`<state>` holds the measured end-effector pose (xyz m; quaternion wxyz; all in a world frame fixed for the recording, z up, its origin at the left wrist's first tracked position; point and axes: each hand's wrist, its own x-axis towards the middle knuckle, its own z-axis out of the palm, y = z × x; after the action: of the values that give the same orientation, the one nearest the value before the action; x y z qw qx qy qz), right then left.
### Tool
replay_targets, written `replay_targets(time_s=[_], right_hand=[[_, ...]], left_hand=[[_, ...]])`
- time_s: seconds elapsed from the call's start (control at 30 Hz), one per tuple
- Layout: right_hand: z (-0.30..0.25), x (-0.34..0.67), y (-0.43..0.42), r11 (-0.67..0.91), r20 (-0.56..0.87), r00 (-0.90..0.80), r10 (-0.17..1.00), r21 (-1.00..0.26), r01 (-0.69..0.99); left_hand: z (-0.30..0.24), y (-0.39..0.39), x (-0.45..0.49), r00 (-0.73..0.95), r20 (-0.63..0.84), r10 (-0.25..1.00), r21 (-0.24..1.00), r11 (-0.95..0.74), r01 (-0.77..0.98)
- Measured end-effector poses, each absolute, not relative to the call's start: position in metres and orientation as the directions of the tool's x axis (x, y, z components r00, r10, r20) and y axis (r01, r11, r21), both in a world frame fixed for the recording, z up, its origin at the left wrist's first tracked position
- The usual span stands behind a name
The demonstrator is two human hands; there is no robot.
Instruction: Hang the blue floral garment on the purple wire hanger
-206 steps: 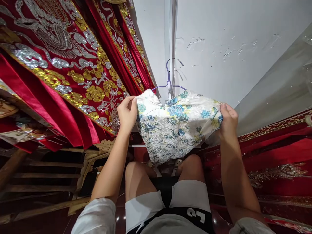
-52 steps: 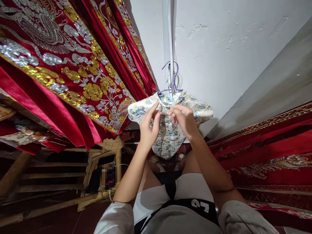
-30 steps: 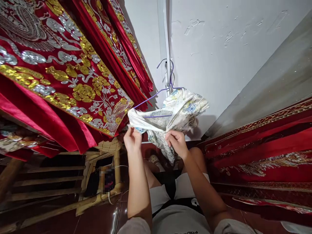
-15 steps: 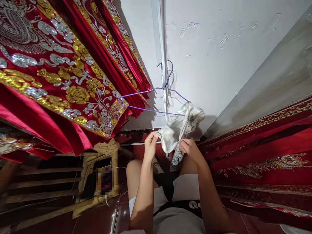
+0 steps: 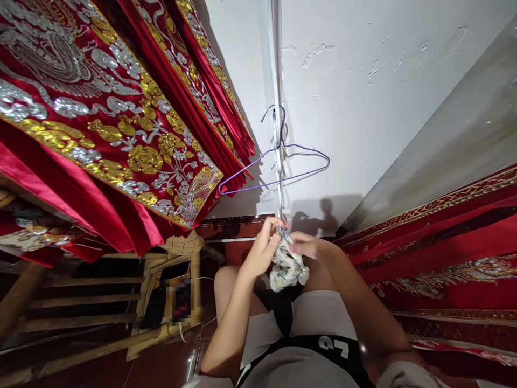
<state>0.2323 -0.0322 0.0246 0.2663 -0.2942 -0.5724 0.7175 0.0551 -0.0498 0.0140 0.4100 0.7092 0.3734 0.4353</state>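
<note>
A bunched white cloth with a faint print hangs from my hands, low above my lap. My left hand is closed, its fingertips pinching the top of the fabric. On the other side my right hand touches the cloth near its upper end; those fingers are smeared by motion. Above both hands a purple wire hanger hangs bare by its hook on the white upright pole. The cloth and the hanger are apart.
Red embroidered hangings drape down on the left, and more red fabric lines the right. A bamboo chair with a blurred-out device on it stands at lower left. Behind the pole is a white wall.
The cloth has come off the hanger's right end and dropped lower, bunched up. My hands have drawn together around it. The hanger now sits bare and has swung round slightly.
</note>
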Motion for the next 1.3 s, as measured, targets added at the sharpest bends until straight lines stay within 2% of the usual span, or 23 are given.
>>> replay_targets(time_s=[0.07, 0.1, 0.13, 0.2, 0.23, 0.3, 0.33, 0.43, 0.53, 0.6, 0.73, 0.83, 1.0, 1.1, 1.2, 1.3], right_hand=[[0.044, 0.240, -0.027, -0.120, -0.147, -0.783, 0.605, -0.988, 0.094], [0.053, 0.244, -0.023, -0.035, -0.141, -0.779, 0.611, -0.988, 0.152], [0.062, 0.249, -0.017, 0.067, -0.101, -0.726, 0.681, -0.978, 0.199], [0.075, 0.257, -0.002, 0.245, 0.084, -0.469, 0.879, -0.923, 0.295], [0.078, 0.260, 0.009, 0.292, 0.183, -0.314, 0.932, -0.891, 0.347], [0.076, 0.261, 0.032, 0.305, 0.299, -0.079, 0.951, -0.860, 0.410], [0.071, 0.259, 0.045, 0.304, 0.321, -0.030, 0.947, -0.857, 0.417], [0.047, 0.247, 0.079, 0.323, 0.308, -0.103, 0.946, -0.856, 0.404], [0.024, 0.234, 0.095, 0.253, 0.180, -0.197, 0.964, -0.854, 0.455], [0.014, 0.233, 0.094, 0.231, 0.143, -0.210, 0.967, -0.835, 0.498], [0.009, 0.250, 0.075, 0.350, 0.244, -0.268, 0.932, -0.798, 0.491], [0.015, 0.268, 0.057, 0.396, 0.275, -0.306, 0.911, -0.789, 0.469], [0.036, 0.287, 0.040, 0.375, 0.295, -0.233, 0.927, -0.768, 0.519], [0.047, 0.291, 0.035, 0.381, 0.327, -0.196, 0.924, -0.772, 0.509], [0.052, 0.290, 0.031, 0.389, 0.323, -0.217, 0.921, -0.777, 0.494], [0.048, 0.288, 0.029, 0.381, 0.300, -0.235, 0.925, -0.757, 0.531]], left_hand=[[0.004, -0.049, 0.041, 0.456, 0.222, 0.862, 0.926, -0.333, 0.179], [-0.001, -0.050, 0.034, 0.520, 0.177, 0.835, 0.926, -0.321, 0.201], [-0.006, -0.051, 0.027, 0.569, 0.133, 0.811, 0.920, -0.315, 0.234], [-0.011, -0.056, 0.012, 0.591, 0.047, 0.805, 0.890, -0.303, 0.342], [-0.011, -0.059, 0.003, 0.553, 0.020, 0.833, 0.857, -0.299, 0.419], [-0.004, -0.064, -0.013, 0.400, 0.038, 0.916, 0.765, -0.284, 0.577], [0.002, -0.067, -0.020, 0.323, 0.076, 0.943, 0.716, -0.277, 0.640], [0.022, -0.073, -0.035, 0.223, 0.202, 0.954, 0.605, -0.301, 0.737], [0.033, -0.074, -0.039, 0.277, 0.277, 0.920, 0.522, -0.386, 0.761], [0.032, -0.072, -0.042, 0.319, 0.266, 0.910, 0.464, -0.411, 0.785], [0.013, -0.060, -0.059, 0.287, 0.121, 0.950, 0.361, -0.312, 0.879], [0.002, -0.044, -0.068, 0.231, 0.109, 0.967, 0.375, -0.255, 0.891], [0.027, -0.016, -0.056, 0.210, 0.379, 0.901, 0.463, -0.381, 0.800], [0.055, -0.005, -0.042, 0.161, 0.474, 0.865, 0.499, -0.415, 0.761], [0.072, 0.007, -0.033, 0.030, 0.470, 0.882, 0.558, -0.323, 0.765], [0.075, 0.019, -0.032, -0.081, 0.331, 0.940, 0.582, -0.136, 0.801]])
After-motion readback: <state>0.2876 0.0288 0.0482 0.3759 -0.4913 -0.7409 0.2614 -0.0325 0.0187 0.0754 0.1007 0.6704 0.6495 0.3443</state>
